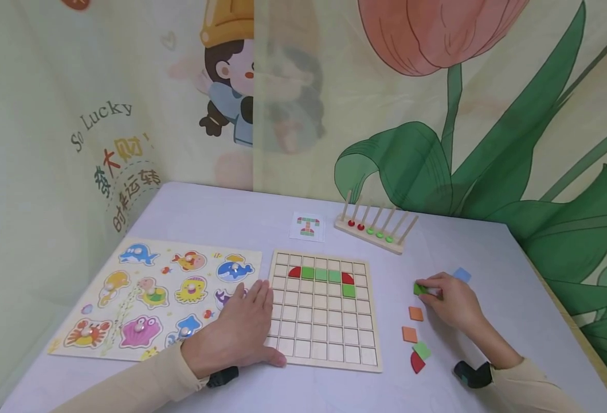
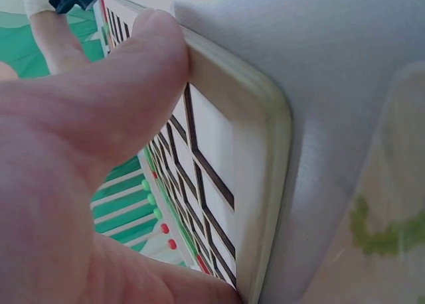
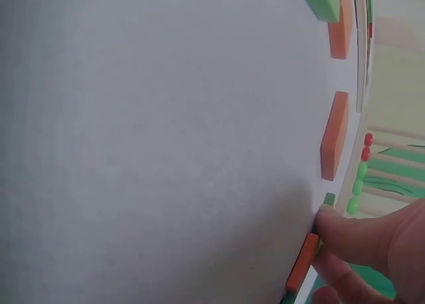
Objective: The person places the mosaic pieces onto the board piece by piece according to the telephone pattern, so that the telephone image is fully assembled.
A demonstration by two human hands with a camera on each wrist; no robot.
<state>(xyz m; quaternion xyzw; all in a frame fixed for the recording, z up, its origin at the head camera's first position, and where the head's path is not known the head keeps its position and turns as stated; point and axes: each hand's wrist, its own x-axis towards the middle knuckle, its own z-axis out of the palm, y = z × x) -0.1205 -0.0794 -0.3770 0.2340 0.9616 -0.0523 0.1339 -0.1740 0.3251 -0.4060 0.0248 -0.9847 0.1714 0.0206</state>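
Note:
My left hand (image 1: 246, 321) rests on the left edge of a wooden grid board (image 1: 334, 332), its thumb on the frame in the left wrist view. In an upper row of the board sit green square tiles (image 1: 321, 275) between two red quarter-round tiles (image 1: 295, 272), with another green tile (image 1: 349, 291) below the right red one. To the right of the board my right hand (image 1: 453, 301) pinches a green square tile (image 1: 419, 288) between thumb and fingers. In the right wrist view an orange tile (image 3: 303, 263) lies close by the fingertips.
Orange tiles (image 1: 415, 313), a light green tile (image 1: 422, 350) and a red quarter-round tile (image 1: 417, 362) lie nearer me. A blue tile (image 1: 462, 275) lies beyond the right hand. Behind stand a pattern card (image 1: 295, 232) and a peg rack (image 1: 367, 235); a sea-animal puzzle (image 1: 171, 261) lies left.

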